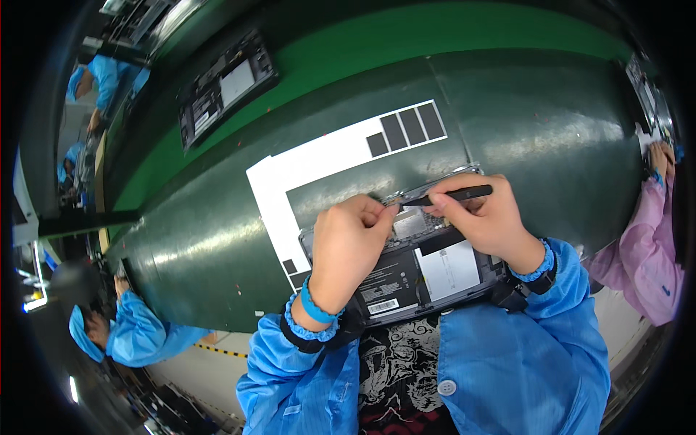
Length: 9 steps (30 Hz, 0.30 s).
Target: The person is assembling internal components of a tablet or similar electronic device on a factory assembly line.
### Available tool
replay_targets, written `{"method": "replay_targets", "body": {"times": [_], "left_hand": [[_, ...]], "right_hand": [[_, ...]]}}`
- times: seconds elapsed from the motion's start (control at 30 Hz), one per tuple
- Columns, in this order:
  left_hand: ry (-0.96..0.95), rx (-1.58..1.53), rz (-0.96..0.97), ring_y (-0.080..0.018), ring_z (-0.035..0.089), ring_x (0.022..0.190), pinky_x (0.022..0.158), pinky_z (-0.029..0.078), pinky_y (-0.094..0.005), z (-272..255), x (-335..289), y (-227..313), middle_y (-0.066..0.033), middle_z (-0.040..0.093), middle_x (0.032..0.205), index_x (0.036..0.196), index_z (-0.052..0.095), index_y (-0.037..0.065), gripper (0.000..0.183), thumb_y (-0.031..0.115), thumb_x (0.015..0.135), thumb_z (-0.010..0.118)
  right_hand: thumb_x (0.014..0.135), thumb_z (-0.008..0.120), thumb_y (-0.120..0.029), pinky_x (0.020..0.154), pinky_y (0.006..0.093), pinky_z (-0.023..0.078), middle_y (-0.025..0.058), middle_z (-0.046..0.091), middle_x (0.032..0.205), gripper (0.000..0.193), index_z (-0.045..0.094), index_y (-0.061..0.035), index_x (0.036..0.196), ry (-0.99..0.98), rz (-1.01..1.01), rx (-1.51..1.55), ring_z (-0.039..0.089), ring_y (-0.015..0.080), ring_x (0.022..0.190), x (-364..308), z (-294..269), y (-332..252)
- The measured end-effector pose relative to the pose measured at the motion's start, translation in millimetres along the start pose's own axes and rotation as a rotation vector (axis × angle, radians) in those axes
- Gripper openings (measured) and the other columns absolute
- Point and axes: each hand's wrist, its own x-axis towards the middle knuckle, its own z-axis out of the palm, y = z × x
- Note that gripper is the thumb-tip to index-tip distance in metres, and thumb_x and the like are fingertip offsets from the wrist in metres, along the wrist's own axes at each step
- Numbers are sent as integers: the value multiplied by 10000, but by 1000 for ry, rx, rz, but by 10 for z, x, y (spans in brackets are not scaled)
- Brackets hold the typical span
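An opened laptop base (428, 308) lies in front of me, its inner parts facing up. It holds a black battery (388, 286) with a white label, a silver-white panel (451, 270) and a circuit board along the far side. My right hand (478, 214) grips a slim black tool with a pointed tip, which looks like tweezers (471, 193). The tip points left, close to the fingertips of my left hand (351, 235). Thumb and forefinger of that hand are pinched together over the board's far edge; what they hold is too small to make out.
Beyond the laptop lies a white L-shaped sheet (326, 151) with black rectangles. Another opened device (228, 87) sits at the far left on the green table (536, 94). A co-worker in blue (141, 330) is at the left, one in pink (641, 254) at the right.
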Motion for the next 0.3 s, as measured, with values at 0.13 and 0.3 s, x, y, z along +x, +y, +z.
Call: {"method": "replay_targets", "body": {"times": [0.13,0.3], "left_hand": [[-24,-40,-96,-62,549,478,419,387,-209,-32,6,75,-81,668,616,781,663,-45,212,151,831,727],[-98,-21,-120,-52,548,486,414,367,-192,-90,70,119,-93,674,629,794,667,-44,195,136,825,735]], "right_hand": [[858,662,-48,641,259,557,107,702,814,139,683,49,955,-26,-44,-57,678,134,748,21,-1,0],[873,662,-36,723,278,582,139,703,888,145,680,63,977,-61,8,-151,696,174,823,31,-29,-66]]}}
